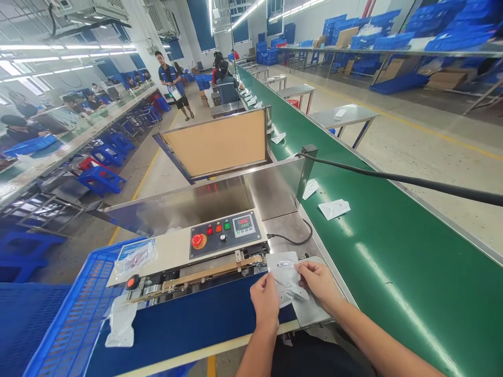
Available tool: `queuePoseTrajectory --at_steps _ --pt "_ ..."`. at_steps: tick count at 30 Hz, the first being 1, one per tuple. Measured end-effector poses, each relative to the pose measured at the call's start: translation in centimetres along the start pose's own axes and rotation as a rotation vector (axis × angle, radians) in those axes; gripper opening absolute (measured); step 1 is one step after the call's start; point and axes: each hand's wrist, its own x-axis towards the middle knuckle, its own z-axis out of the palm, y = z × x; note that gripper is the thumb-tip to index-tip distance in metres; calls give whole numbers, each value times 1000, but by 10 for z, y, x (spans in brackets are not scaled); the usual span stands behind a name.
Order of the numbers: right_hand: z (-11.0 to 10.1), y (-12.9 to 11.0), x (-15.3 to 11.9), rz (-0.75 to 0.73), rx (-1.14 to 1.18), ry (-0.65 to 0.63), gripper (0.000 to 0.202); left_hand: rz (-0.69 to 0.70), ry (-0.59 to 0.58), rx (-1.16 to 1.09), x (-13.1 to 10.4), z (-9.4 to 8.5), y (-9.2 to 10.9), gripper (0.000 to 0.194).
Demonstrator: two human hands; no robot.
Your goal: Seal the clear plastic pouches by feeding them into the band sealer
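White bag [283,268] was held

It was pinched by fingers of the left hand [265,302] and right hand [320,283], at the machine's [230,248] right end. Its bottom was crumpled. Another bag [121,324] was seen by the blue belt's [188,317] left end, near a blue basket [65,319].

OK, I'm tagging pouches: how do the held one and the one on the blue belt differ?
The left hand and right hand grip the held pouch; neither touches the belt pouch. The held pouch is by the right end of the blue belt; the belt pouch is at its left end. Both are whitish.
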Motion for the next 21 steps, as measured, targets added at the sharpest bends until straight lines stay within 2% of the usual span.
queuePoseTrajectory --at_steps 7,11,14,16,17,19,21 --pt "40 7 10 89 36 -86 31 -31 54 -129 13 -30 -9 48" --pt "65 11 3 64 -23 -179 32 34 128 -28 20 -59 -7 52" --pt "67 8 -3 22 -69 -280 32 118 174 110 26 -86 -8 57" --pt "50 1 6 3 -72 -258 34 132 247 182 27 -106 -9 58" --pt "35 -3 18 -10 -59 -201 36 126 301 199 26 -115 -10 59" --pt "-6 -14 54 -42 -12 -15 39 117 434 215 20 -133 -13 61" --pt "-57 -25 102 -80 13 229 39 157 597 229 10 -147 -14 65"
